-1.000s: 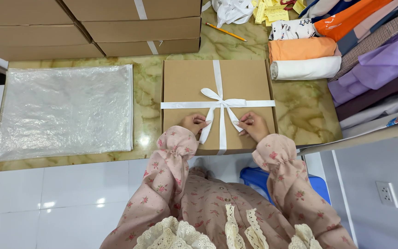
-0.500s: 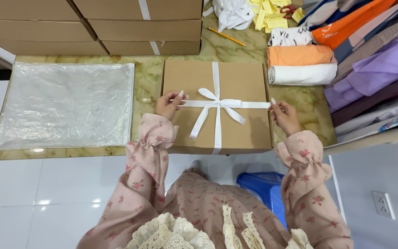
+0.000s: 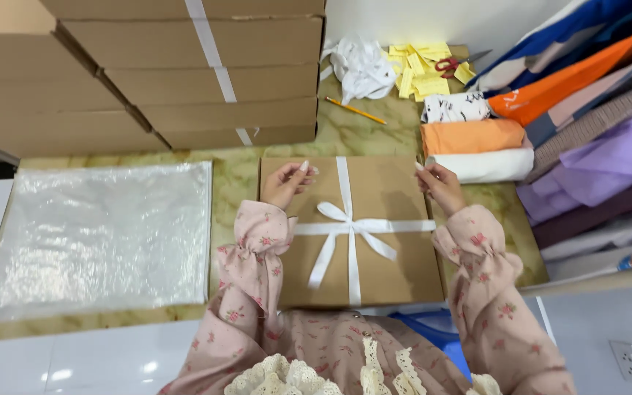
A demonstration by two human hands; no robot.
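A flat brown cardboard box lies on the marble counter, tied crosswise with a white ribbon ending in a bow at its middle. My left hand rests on the box's far left corner, fingers curled over the top edge. My right hand grips the far right corner from the side. Both arms wear pink floral sleeves with ruffled cuffs.
A stack of clear plastic bags lies at the left. Stacked brown boxes stand behind. Folded fabrics, yellow paper slips, a pencil, scissors and crumpled white ribbon fill the back right.
My hands left the bow, spread out along the ribbon to the box's sides, then slid up to its far corners.
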